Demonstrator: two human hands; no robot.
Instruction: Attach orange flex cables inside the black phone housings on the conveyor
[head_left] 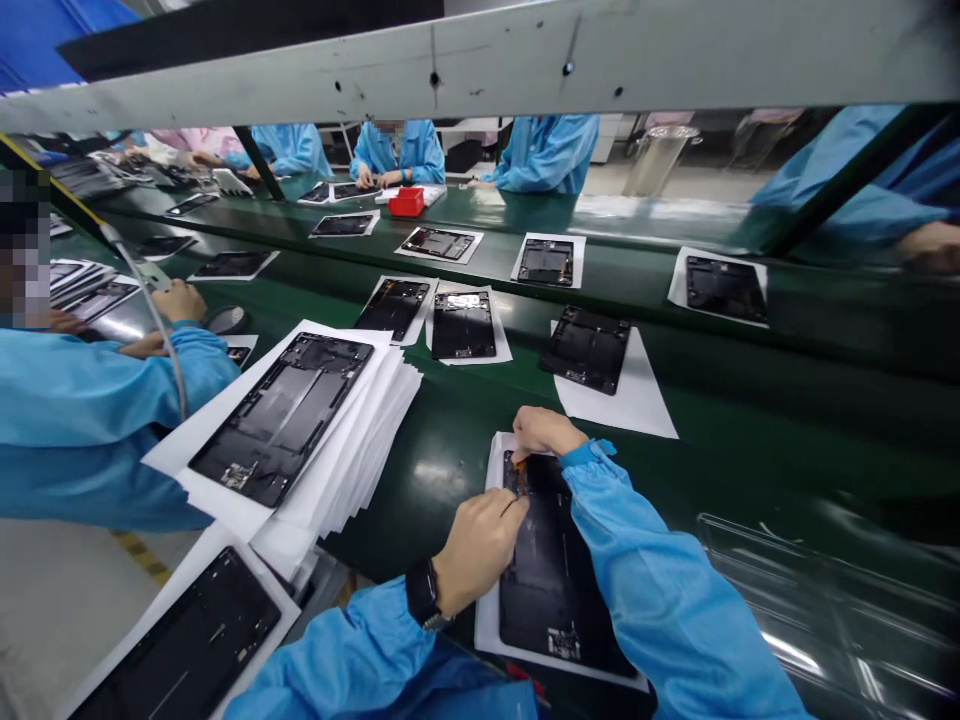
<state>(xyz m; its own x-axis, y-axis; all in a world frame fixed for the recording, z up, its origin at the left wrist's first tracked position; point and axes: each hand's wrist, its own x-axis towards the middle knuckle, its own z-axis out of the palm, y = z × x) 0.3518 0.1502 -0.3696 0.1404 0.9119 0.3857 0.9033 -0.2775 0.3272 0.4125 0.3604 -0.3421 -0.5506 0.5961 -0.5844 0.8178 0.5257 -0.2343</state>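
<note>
A black tablet housing [544,570] lies on a white sheet [489,615] on the green bench before me. My left hand [478,545], with a dark watch on its wrist, rests over the housing's upper left edge, fingers pinched at an orange flex cable [521,478]. At the housing's top end my right hand [546,432] has its fingers closed on the upper part of that same cable. The fingertips partly hide the cable, and my right sleeve covers the housing's right side.
To the left stands a stack of white sheets [375,440] with another tablet housing [289,410] on top. More housings on sheets lie along the bench and the green conveyor [630,285]. A clear plastic tray [825,610] sits at right. Co-workers in blue sleeves [97,400] are nearby.
</note>
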